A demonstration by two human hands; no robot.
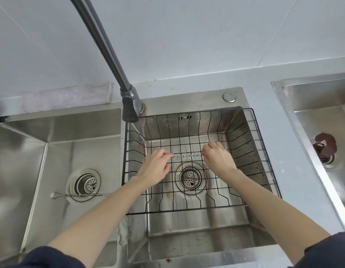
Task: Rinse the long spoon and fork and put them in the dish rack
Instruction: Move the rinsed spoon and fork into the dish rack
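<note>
A long thin metal utensil with a twisted handle [187,156] is held level, low inside the black wire dish rack [206,112] in the right basin. My left hand [156,167] pinches its left end and my right hand [218,157] pinches its right end. Both ends are hidden by my fingers, so I cannot tell if it is the fork or the spoon. A second long twisted utensil [80,195], with a small rounded spoon-like head at its left end, lies flat across the drain of the left basin.
The faucet spout [129,107] hangs over the divider between the two basins, with no water visible. A folded cloth [67,97] lies behind the left basin. Another sink [322,113] with a brown stopper [324,147] is at the right.
</note>
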